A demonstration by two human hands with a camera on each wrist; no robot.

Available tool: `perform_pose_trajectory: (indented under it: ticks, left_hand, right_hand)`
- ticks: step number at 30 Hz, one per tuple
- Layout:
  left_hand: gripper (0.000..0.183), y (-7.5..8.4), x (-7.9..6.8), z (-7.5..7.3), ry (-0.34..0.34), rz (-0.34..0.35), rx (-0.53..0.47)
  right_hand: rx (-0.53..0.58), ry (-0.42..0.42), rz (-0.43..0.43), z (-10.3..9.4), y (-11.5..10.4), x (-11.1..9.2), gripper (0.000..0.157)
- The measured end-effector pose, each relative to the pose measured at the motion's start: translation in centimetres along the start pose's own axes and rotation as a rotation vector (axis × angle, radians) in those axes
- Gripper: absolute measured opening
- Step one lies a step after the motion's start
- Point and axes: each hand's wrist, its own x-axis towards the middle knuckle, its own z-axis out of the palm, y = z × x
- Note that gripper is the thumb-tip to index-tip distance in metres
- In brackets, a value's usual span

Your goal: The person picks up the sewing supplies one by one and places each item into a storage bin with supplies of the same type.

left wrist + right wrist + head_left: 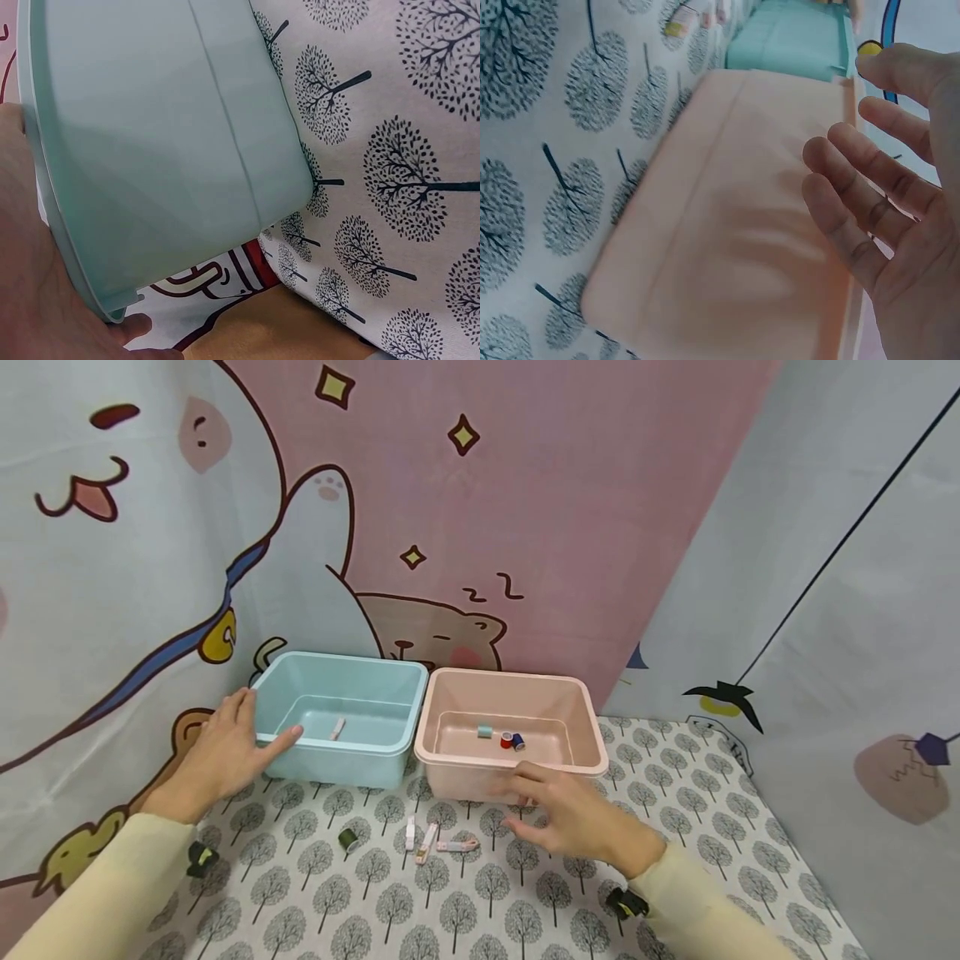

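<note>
My left hand (217, 752) rests at the front left corner of a light blue plastic bin (337, 764), thumb over the front rim and fingers along the left side. Inside that bin lies one slim pale piece (337, 728). My right hand (566, 814) hovers at the front of a pink bin (465, 781), its fingers spread and slightly bent, holding nothing. Small thread spools lie in the pink bin: a teal one (484, 731), a red one (506, 740) and a dark blue one (519, 742).
On the tree-print cloth (393, 906) before the bins lie a dark green thread spool (348, 840) and three slim pink-and-white pieces like nail clippers (426, 843). The bins stand side by side against a printed curtain (555, 543).
</note>
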Motion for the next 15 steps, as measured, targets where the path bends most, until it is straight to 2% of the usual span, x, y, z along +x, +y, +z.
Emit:
perform_pose_trajectory:
  ticks: [9,15]
  left_hand:
    - [0.124,0.0,0.0,0.0,0.0,0.004,-0.005]
    - [0.123,-0.1,0.1,0.0,0.0,0.013,-0.003]
  right_hand:
    - [-0.075,0.008,-0.068,2.4,-0.3,0.1,0.048]
    - [-0.063,-0.069,-0.042,3.8,-0.5,0.2,0.06]
